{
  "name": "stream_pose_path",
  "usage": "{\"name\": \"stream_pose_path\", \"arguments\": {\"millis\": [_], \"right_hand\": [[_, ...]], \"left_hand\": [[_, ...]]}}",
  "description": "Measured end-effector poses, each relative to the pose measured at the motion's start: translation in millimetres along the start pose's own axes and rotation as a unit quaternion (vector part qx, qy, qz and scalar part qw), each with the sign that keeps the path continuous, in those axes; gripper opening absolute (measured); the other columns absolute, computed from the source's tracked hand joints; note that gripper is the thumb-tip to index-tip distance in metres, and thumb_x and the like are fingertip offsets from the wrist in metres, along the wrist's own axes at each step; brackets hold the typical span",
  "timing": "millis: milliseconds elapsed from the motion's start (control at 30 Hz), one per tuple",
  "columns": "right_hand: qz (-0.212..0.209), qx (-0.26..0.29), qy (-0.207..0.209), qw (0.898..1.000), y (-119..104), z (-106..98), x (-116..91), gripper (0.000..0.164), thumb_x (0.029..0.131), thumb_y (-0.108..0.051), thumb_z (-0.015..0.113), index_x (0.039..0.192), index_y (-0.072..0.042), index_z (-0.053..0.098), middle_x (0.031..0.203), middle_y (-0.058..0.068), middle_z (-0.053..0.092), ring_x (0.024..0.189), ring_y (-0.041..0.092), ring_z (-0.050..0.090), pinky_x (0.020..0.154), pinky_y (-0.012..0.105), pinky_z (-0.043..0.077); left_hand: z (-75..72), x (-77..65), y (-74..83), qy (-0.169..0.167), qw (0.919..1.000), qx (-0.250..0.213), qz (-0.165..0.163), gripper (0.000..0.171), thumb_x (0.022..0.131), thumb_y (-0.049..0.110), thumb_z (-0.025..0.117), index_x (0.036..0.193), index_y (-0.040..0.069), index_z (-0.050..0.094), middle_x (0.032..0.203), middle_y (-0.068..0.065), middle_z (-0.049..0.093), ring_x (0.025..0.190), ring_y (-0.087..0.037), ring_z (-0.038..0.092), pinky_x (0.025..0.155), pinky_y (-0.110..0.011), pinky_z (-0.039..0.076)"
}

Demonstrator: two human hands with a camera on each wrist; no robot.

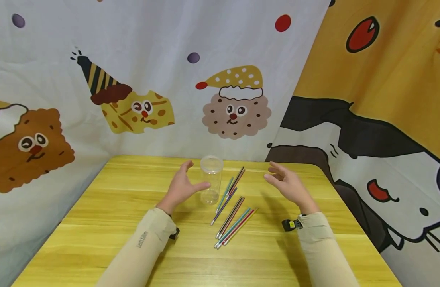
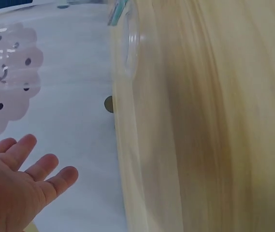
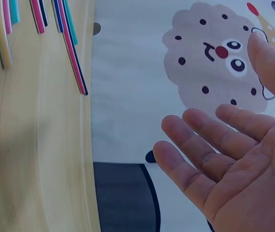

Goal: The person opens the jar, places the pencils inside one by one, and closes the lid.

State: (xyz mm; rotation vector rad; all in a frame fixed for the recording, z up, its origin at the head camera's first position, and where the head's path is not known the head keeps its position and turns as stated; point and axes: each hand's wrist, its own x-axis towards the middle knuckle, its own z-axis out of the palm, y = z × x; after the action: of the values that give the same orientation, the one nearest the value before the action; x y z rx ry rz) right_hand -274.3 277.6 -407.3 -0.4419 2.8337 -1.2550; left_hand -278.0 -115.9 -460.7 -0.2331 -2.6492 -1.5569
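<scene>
A clear cylindrical jar (image 1: 211, 173) stands upright on the table, and the left wrist view shows part of its see-through wall and round end (image 2: 133, 46). My left hand (image 1: 182, 186) is at the jar's left side, thumb and fingers spread, the thumb overlapping it in the head view; whether it touches I cannot tell. Right of the jar lie several colored pencils (image 1: 238, 227), in loose groups, with metal-banded ends toward me. My right hand (image 1: 291, 186) hovers right of the pencils (image 3: 71, 48), palm facing inward, fingers relaxed, holding nothing.
The yellow wood-grain table (image 1: 116, 223) has its far edge against a white curtain (image 1: 152, 36) printed with cartoon food. An orange curtain (image 1: 331, 71) with a cartoon animal hangs along the right side. A wrist strap with a small black device (image 1: 289, 225) sits on the right wrist.
</scene>
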Motion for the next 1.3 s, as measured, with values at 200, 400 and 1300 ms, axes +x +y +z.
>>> {"name": "stream_pose_path", "arguments": {"millis": [200,400,1300], "right_hand": [[-0.019,0.015,-0.018,1.000,-20,12,12,0.078,0.105,-0.057,0.062,0.169,-0.021,0.034,0.162,0.016,0.053,0.141,0.038,0.061,0.110,0.060,0.053],[-0.056,0.022,-0.029,0.998,-45,22,28,0.074,0.105,-0.053,0.065,0.167,-0.023,0.037,0.159,0.013,0.057,0.137,0.035,0.064,0.108,0.058,0.055],[-0.133,0.032,-0.021,0.990,-103,77,82,0.088,0.092,-0.040,0.086,0.164,-0.016,0.042,0.143,0.010,0.068,0.135,0.032,0.062,0.114,0.055,0.051]], "left_hand": [[9.9,2.1,7.0,-0.017,0.9998,-0.005,0.012,0.118,0.080,0.049,0.095,0.168,0.010,0.027,0.170,-0.013,0.040,0.158,-0.042,0.036,0.126,-0.064,0.035],[24.2,2.0,11.7,-0.026,0.9994,-0.021,0.010,0.105,0.079,0.045,0.096,0.161,0.009,0.041,0.161,-0.014,0.052,0.153,-0.041,0.044,0.123,-0.066,0.038],[31.4,6.7,7.9,-0.029,0.9995,0.002,0.010,0.094,0.079,0.049,0.096,0.154,0.014,0.051,0.150,-0.008,0.064,0.147,-0.034,0.054,0.120,-0.061,0.044]]}}
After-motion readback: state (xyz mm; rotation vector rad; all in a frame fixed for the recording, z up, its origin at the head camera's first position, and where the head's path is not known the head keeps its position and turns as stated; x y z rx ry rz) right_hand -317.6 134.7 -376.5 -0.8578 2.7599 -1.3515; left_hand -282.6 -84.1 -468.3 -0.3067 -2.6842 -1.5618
